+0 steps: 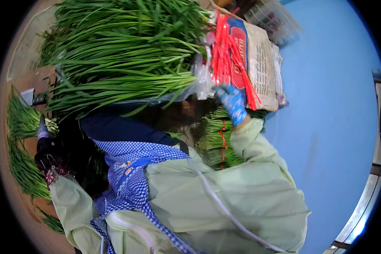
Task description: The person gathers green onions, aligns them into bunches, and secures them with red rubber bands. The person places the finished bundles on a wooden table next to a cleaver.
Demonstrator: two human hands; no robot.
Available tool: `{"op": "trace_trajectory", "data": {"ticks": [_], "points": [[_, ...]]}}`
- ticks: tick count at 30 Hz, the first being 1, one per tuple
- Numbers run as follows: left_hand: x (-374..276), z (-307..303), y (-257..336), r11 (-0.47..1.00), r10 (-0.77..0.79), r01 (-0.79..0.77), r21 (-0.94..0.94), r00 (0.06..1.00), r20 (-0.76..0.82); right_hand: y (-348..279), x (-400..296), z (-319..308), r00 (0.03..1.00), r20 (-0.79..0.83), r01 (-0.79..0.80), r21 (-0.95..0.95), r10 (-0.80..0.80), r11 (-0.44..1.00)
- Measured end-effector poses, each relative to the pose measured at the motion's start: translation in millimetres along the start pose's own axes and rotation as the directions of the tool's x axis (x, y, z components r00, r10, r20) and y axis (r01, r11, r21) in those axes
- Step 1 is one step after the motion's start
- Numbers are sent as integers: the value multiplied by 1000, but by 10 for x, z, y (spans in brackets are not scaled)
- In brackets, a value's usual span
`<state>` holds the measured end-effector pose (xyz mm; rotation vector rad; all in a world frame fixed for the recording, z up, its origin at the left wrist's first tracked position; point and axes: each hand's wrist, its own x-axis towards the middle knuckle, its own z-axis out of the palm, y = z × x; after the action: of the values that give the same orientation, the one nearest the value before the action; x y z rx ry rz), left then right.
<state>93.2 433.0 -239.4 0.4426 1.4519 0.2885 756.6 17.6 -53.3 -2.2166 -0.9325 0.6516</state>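
Observation:
My left hand (pixel 43 128), in a pale purple glove, is at the far left with its thumb over the white stem ends of a bunch of garlic chives (pixel 23 119); its other fingers are mostly hidden. My right hand (pixel 232 103) wears a blue patterned glove and is slightly blurred. It is beside the lower edge of a printed sack (pixel 261 70), close to red plastic ties (pixel 222 47) lying on that sack, and I see nothing held in it. A large heap of garlic chives (pixel 127 57) lies on clear plastic sheeting (pixel 203 76), stem ends towards the right.
Bundles of greens bound with red ties (pixel 214 143) lie below my right hand. More loose greens (pixel 27 171) are at the lower left, near a knife (pixel 33 97) with a black handle. A plastic basket (pixel 273 22) stands behind the sack, by the blue surface (pixel 330 95).

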Motion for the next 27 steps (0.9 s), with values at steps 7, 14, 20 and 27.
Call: {"op": "trace_trajectory", "data": {"ticks": [7,14,20,27], "points": [[-544,714,-10,888,273,-415,-195,820,-503,1096,528,-842,958,-98,-275,-570,269,774],[-1068,887,-308,722,638,-688,77,618,-460,1590,519,-473,928,2,-279,-657,371,700],[-1862,1606,-654,-171,974,-432,886,63,219,1558,269,-789,904,16,-365,548,427,753],[-3258,3027,-1068,496,868,-847,-192,493,68,-901,25,105,975,71,128,592,-209,796]]}}
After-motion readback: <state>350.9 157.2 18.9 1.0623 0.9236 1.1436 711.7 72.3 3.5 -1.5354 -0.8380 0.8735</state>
